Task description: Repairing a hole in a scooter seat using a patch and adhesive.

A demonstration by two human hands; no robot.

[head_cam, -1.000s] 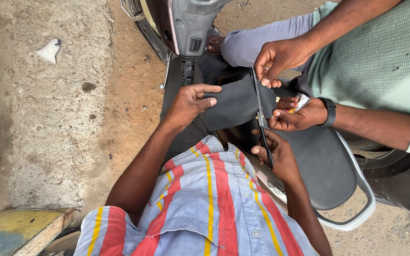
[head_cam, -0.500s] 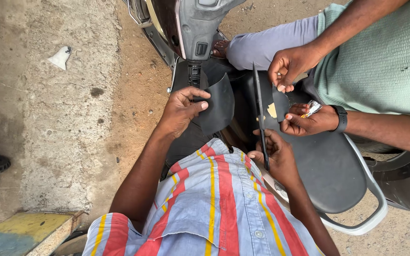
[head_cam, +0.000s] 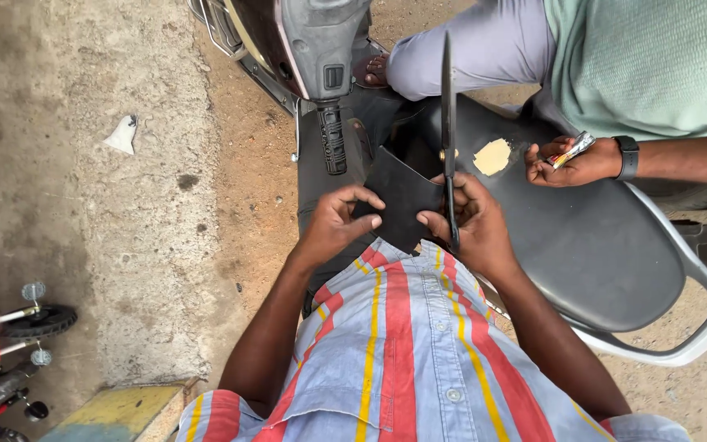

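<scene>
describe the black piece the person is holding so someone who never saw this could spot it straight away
Find the scooter's black seat; above its near end, both hands meet. The left hand and right hand pinch a flat, matte black sheet between them. Unlike the long, thin scissors beside it, it is broad and floppy, with a cut corner.

Matt black flexible rubber-like sheet (head_cam: 398,200), long dark steel scissors (head_cam: 448,123) with dull sheen, smooth black vinyl scooter seat (head_cam: 583,245), rough grey concrete floor (head_cam: 83,205) at nine o'clock
</scene>
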